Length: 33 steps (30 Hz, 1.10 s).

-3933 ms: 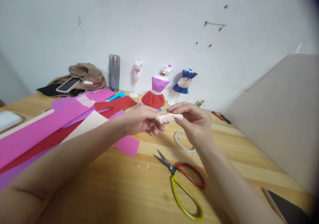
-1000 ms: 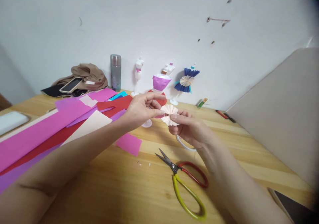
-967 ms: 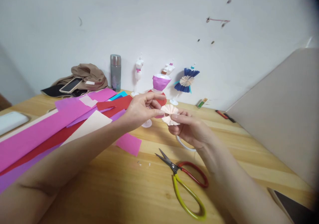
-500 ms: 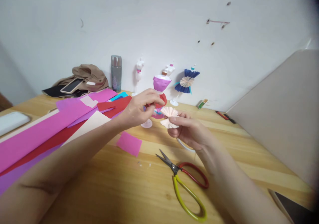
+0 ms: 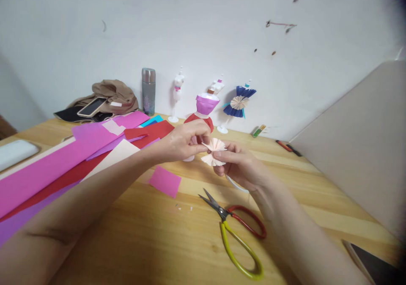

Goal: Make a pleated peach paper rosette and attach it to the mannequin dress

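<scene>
Your left hand (image 5: 185, 141), apart from the cream pleated paper (image 5: 218, 144) half a second ago, now pinches the left edge of its upper fan. Nearly four seconds ago the paper sits bunched and edge-on; now it faces you as two fans. Your right hand (image 5: 239, 164) now hides more of the white ring (image 5: 237, 185).
</scene>
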Each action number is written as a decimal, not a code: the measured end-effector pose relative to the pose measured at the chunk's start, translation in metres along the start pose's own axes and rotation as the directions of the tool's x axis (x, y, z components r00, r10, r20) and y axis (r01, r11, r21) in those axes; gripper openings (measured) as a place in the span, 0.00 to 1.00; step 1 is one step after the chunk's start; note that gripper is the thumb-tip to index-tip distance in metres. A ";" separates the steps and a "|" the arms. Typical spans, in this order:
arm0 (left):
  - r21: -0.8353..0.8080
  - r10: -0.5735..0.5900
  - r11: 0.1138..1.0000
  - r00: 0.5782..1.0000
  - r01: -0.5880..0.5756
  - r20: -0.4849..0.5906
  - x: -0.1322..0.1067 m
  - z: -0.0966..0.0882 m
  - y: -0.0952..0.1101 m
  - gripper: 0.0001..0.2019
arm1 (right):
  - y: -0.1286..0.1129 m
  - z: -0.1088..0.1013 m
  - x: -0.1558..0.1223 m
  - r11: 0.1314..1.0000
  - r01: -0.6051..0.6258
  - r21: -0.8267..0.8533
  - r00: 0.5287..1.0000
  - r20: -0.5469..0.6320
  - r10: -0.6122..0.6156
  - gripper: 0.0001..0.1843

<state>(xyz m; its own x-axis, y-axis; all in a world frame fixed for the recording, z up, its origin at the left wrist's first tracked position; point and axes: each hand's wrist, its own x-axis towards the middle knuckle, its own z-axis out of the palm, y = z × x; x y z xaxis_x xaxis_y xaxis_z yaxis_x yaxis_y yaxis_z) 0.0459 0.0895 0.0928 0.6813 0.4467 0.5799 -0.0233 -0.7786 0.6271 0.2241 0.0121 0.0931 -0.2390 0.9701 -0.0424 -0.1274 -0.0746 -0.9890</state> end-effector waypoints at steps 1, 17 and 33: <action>-0.004 -0.001 1.000 1.000 0.001 0.014 0.000 -0.001 0.001 0.05 | 0.000 0.000 0.000 1.000 0.008 -0.010 1.000 0.015 -0.008 0.11; -0.197 -0.208 0.956 0.976 0.216 0.060 0.003 -0.017 0.009 0.07 | 0.005 0.001 0.002 0.994 0.078 -0.081 0.995 0.072 -0.072 0.10; -0.256 -0.501 0.778 0.812 0.574 0.298 0.000 -0.008 0.008 0.10 | -0.001 -0.003 0.002 0.948 0.171 -0.270 0.972 -0.111 -0.207 0.14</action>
<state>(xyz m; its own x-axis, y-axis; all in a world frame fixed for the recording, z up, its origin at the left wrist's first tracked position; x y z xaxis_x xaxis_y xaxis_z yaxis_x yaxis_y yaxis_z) 0.0400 0.0872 0.1023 0.7833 0.6216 0.0016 0.1857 -0.2365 0.9537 0.2268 0.0145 0.0941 -0.0993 0.9840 0.1481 0.0983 0.1578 -0.9826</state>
